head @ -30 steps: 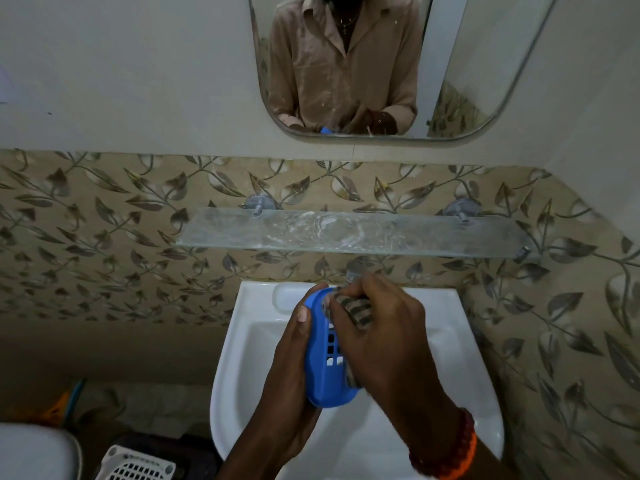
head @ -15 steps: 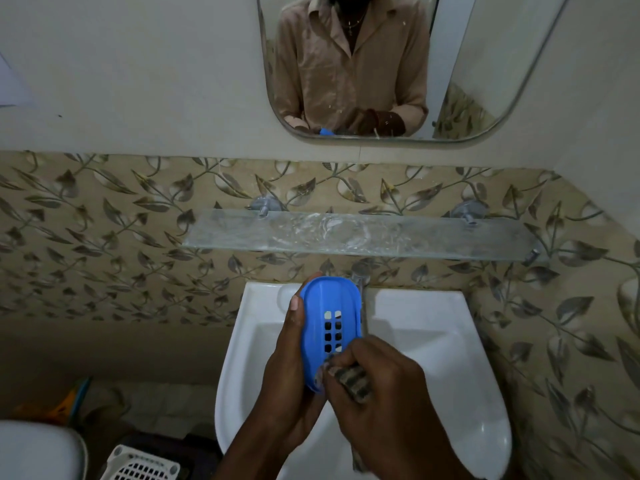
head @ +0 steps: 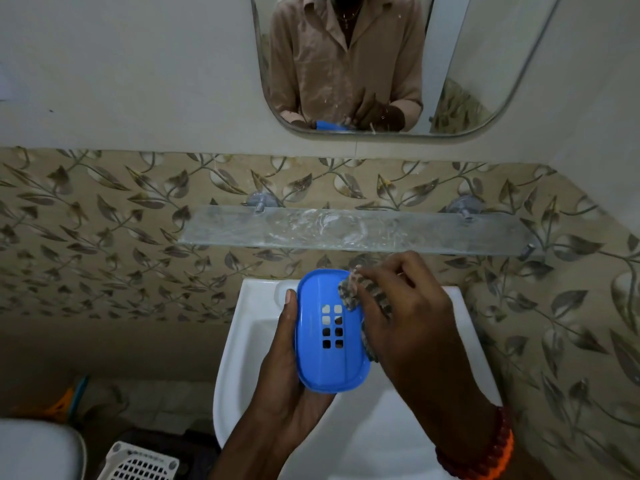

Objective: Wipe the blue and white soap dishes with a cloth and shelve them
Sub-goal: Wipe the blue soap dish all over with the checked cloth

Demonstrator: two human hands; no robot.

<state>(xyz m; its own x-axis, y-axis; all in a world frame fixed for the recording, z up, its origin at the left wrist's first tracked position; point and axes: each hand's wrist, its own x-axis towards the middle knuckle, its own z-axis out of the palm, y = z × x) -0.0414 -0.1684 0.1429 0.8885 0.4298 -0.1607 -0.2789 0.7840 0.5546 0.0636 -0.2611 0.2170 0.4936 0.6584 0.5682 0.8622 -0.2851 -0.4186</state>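
Observation:
My left hand cradles a blue soap dish from below and the left, its slotted inside facing up, over the white sink. My right hand pinches a small striped cloth and presses it on the dish's upper right rim. The glass shelf on the tiled wall just above carries only soap stains. No white soap dish is in view.
A mirror hangs above the shelf. A white perforated basket stands on the floor at lower left, beside a white toilet lid. The leaf-patterned wall closes in on the right.
My right hand has carried the cloth from the dish's lower end up to its upper right rim. The dish now lies flatter, with its inside more toward me.

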